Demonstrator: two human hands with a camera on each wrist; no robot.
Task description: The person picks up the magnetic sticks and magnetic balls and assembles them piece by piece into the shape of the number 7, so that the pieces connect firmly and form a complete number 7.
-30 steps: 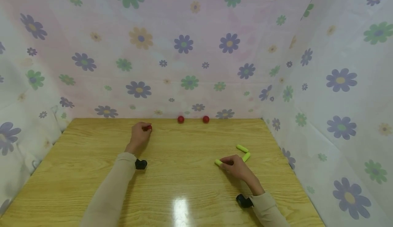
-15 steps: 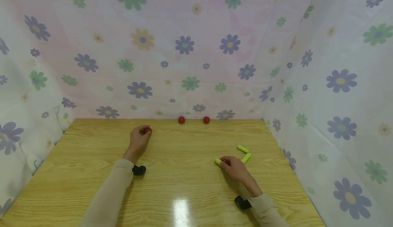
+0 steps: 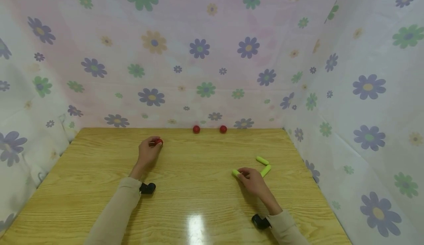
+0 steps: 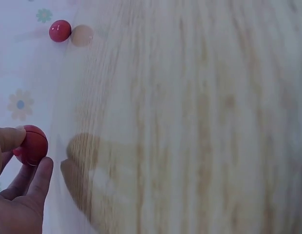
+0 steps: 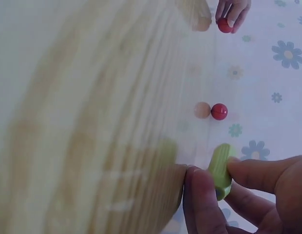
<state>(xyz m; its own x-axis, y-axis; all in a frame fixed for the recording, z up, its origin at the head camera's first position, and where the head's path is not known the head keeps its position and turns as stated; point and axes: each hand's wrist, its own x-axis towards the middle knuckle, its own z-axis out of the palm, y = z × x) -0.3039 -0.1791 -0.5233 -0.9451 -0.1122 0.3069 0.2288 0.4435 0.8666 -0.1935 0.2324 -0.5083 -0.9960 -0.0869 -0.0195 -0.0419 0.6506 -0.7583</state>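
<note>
Your left hand [image 3: 148,153] has drawn back slightly toward you since a second ago, bringing its held red ball [image 4: 33,146] along; your right hand [image 3: 253,181] has all but stayed put. So the ball is now a little farther from the back edge, and neither hand is free to take up another piece.

Nearest you, your right hand pinches a yellow-green stick [image 5: 220,163] between thumb and fingers; it looks raised, as its reflection lies apart from it. Just beyond that hand lies a nearer loose stick [image 3: 265,170], then a farther loose stick [image 3: 262,160], set at an angle with their ends meeting or almost so; you can't tell whether they touch.

Farther off, your left hand grips its ball between thumb and fingers, seemingly clear of the table [image 3: 185,156]. At the back edge rest a left-hand ball [image 3: 196,129] and a right-hand ball [image 3: 223,129], apart, before the flowered cloth [image 3: 172,50].
</note>
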